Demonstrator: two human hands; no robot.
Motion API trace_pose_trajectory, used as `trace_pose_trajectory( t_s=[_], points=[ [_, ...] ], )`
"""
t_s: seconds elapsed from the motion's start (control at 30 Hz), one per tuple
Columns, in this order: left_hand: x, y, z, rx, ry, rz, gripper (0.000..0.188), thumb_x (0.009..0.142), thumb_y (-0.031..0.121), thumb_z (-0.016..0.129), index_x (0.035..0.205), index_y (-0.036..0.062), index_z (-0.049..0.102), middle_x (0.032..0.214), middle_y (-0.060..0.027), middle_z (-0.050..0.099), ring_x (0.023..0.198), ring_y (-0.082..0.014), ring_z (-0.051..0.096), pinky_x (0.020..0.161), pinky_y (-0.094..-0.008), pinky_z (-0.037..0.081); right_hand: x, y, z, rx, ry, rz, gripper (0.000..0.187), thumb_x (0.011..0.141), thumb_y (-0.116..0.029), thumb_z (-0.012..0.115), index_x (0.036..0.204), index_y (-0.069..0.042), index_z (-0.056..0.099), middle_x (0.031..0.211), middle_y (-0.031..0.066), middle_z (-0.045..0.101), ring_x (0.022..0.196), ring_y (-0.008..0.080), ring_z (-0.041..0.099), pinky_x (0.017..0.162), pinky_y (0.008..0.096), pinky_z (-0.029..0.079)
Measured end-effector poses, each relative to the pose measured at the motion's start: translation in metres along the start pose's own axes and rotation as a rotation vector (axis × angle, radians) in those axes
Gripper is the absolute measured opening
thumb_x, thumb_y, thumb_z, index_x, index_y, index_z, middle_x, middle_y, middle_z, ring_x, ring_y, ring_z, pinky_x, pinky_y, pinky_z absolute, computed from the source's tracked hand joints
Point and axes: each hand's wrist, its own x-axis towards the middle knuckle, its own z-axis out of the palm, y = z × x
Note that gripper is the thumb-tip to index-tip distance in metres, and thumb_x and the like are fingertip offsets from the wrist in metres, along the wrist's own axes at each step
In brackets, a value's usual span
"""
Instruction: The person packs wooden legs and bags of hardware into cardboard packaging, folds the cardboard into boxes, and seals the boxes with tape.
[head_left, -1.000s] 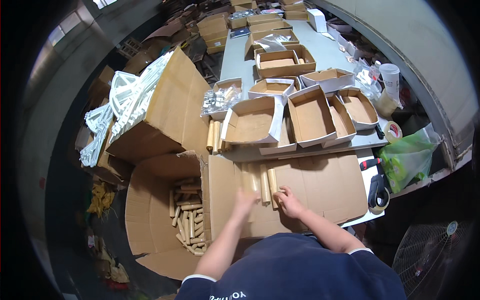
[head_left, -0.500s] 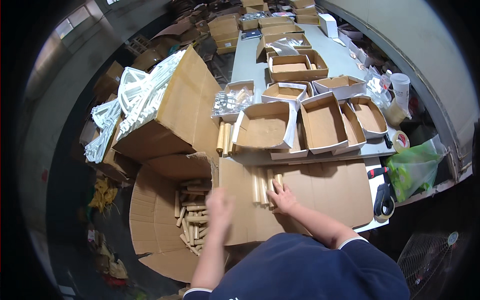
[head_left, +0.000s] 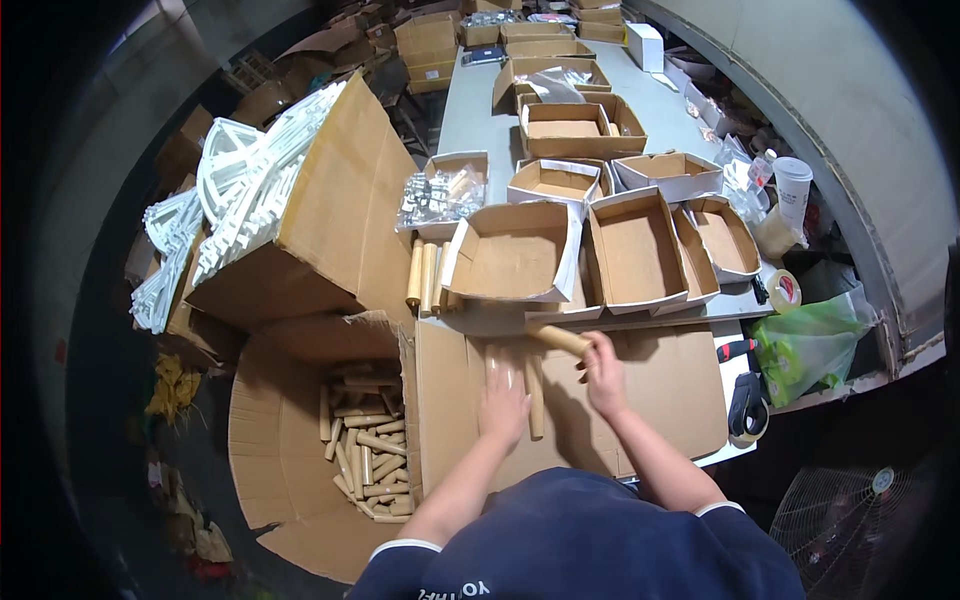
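With the right hand (head_left: 604,380), grips the near end of one pale wooden rod (head_left: 558,340), fingers wrapped about it, holding it tilted above a flat cardboard sheet (head_left: 665,390) with the other end toward the far left. With the left hand (head_left: 504,408), reaches over the near part of further rods (head_left: 492,358) lying on the sheet, fingers pointing away; cannot tell a clasp from a light touch there. Has a single rod (head_left: 536,405) lying lengthwise just right of the left hand. On the near left, has an open carton (head_left: 285,425) with a jumble of loose rods (head_left: 375,440) inside. On the right, has a black tape dispenser (head_left: 746,405), a red-and-black handle (head_left: 737,349) beyond it and a green plastic bag (head_left: 810,345) farther right. Farther off, faces a pale table (head_left: 480,110) with shallow cardboard trays (head_left: 510,255) crowded near its close edge, and a row of rods (head_left: 428,280) at their left. Beyond that row, sees a clear bag of small parts (head_left: 437,197); to its left, a large carton (head_left: 350,190) heaped with white pieces (head_left: 260,170).
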Motion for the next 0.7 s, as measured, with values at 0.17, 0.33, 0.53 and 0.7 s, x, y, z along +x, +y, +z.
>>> trace_pose_trajectory(
  t_s=[0.17, 0.33, 0.53, 0.7],
  points=[
    [-0.026, 0.006, 0.002, -0.024, 0.129, 0.0, 0.061, 0.087, 0.041, 0.049, 0.134, 0.0061, 0.034, 0.142, -0.017, 0.026, 0.133, -0.0331, 0.02, 0.105, -0.046, 0.023, 0.039, -0.008, -0.042, -0.116, -0.184, 0.234, 0.029, 0.094, -0.028, 0.043, 0.102, -0.002, 0.053, 0.075, 0.0096, 0.06, 0.054, 0.0148, 0.059, 0.048, 0.0292, 0.048],
    [-0.027, 0.027, -0.014, -0.113, 0.029, -0.036, 0.065, 0.085, 0.042, 0.05, 0.136, 0.0051, 0.031, 0.144, -0.0163, 0.022, 0.134, -0.0337, 0.016, 0.106, -0.0457, 0.02, 0.05, 0.076, -0.014, -0.192, -0.424, 0.448, 0.037, 0.092, -0.031, 0.044, 0.1, 0.002, 0.057, 0.084, 0.0158, 0.063, 0.074, 0.0224, 0.064, 0.067, 0.0367, 0.051],
    [0.011, 0.009, -0.042, -0.412, 0.396, -0.201, 0.057, 0.085, 0.032, 0.053, 0.129, 0.0013, 0.035, 0.134, -0.019, 0.03, 0.125, -0.0346, 0.029, 0.103, -0.0445, 0.025, 0.048, -0.02, 0.029, -0.603, 0.036, -0.373, 0.043, 0.07, -0.006, 0.069, 0.107, -0.009, 0.048, 0.097, 0.0134, 0.046, 0.069, 0.0255, 0.055, 0.059, 0.0377, 0.047],
    [0.141, -0.028, -0.124, -0.934, 0.931, -0.376, 0.039, 0.087, 0.019, 0.051, 0.117, -0.0028, 0.042, 0.123, -0.0202, 0.041, 0.116, -0.0323, 0.039, 0.098, -0.0426, 0.031, 0.103, -0.065, 0.003, -0.806, -0.142, -0.516, 0.03, 0.068, -0.007, 0.068, 0.095, -0.009, 0.055, 0.114, 0.0146, 0.045, 0.09, 0.0306, 0.053, 0.076, 0.0395, 0.048]
  ],
)
